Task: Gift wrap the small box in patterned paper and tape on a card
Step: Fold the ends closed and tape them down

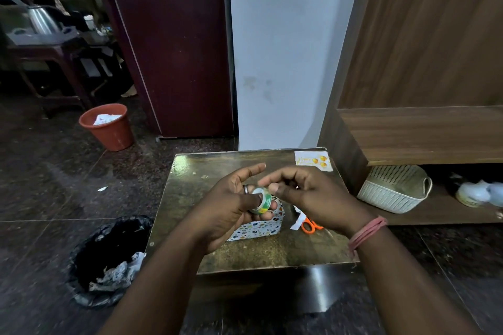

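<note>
Left hand: left hand (231, 204) is cradling the tape roll (261, 200) above the table, thumb lying across the roll's face, lower fingers curling under it, index finger pointing up and away.
Right hand: right hand (307, 196) is meeting the roll from the other side, thumb and curled fingertips working at its rim, seemingly feeling for the loose end; whether any tape is already lifting I cannot tell.
Wrist: a pink thread band (367, 231) is circling the right wrist.
Wrapped box: the small box (258, 228) is sitting on the low table (272, 253) directly under the hands, already covered in patterned paper, partly hidden by the left palm.
Scissors: orange-handled scissors (311, 226) are lying just right of the box, with a white paper scrap (298, 221) touching them.
Card: the card (313, 161), printed with orange shapes, is waiting at the far right corner of the table, well apart from the box.
Step in hand: wrapping looks finished or nearly so; the person appears to be drawing a strip of tape.
Next move: it calls for finding the tape's end, peeling a short length, cutting or tearing it, then bringing card and box together.
Farther off: a black-lined bin (109, 261) is standing left of the table, an orange bucket (107, 126) beyond it.
</note>
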